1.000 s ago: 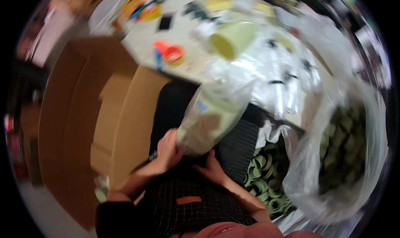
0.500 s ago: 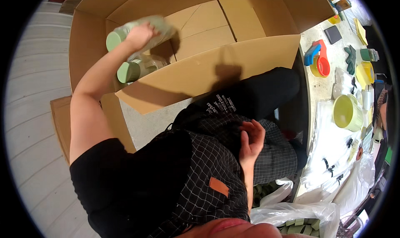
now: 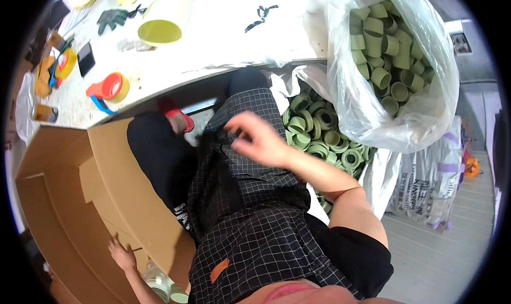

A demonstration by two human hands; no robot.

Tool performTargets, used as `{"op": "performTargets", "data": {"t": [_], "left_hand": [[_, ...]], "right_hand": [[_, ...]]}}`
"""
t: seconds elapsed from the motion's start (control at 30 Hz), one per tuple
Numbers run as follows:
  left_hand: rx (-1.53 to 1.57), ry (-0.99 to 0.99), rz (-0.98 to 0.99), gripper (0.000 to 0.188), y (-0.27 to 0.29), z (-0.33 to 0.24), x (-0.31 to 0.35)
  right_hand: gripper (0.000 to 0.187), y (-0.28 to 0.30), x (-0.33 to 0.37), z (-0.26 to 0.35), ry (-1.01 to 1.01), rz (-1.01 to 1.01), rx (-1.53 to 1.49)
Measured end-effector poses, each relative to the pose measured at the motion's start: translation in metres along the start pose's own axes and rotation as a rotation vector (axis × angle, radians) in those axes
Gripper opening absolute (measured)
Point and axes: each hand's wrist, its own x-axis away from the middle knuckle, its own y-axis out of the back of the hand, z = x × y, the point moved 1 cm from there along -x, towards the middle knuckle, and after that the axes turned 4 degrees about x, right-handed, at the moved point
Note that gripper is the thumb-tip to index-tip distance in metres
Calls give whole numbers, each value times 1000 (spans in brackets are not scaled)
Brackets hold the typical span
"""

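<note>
At the lower left of the frame, the left hand (image 3: 123,255) hangs over the open cardboard box (image 3: 136,176), fingers spread and gripping nothing. Just beside its wrist, in the box's near end at the bottom of the frame, lie the plastic-wrapped green pieces (image 3: 178,294); they are partly cut off, so their number is hard to tell. The right hand (image 3: 258,140), slightly blurred at the centre, is bare-palmed with thumb and fingers apart, above the checked apron (image 3: 261,219).

At the upper right, a big clear plastic bag (image 3: 441,86) gapes open, heaped with short green tubes (image 3: 391,46). Below and left of it, a white sack (image 3: 386,179) holds many green rings (image 3: 319,136), loosely piled. On the table (image 3: 154,67) at the upper left, a yellow-green cylinder (image 3: 159,31) lies on its side, its open mouth toward the person.
</note>
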Motion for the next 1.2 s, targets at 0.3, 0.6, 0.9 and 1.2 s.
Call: {"op": "performTargets", "data": {"t": [0.3, 0.6, 0.9, 1.2], "left_hand": [[502, -692, -580, 37, 154, -290, -103], [1542, -407, -339, 54, 149, -511, -282], [1316, -650, -546, 36, 155, -494, -250], [2029, -359, -249, 25, 124, -409, -199]], "right_hand": [[37, 333, -2, -183, -584, -786, 1325], [39, 311, 41, -188, -528, -864, 1001], [63, 99, 88, -121, -427, -536, -682], [63, 33, 29, -60, -132, -485, 339]]}}
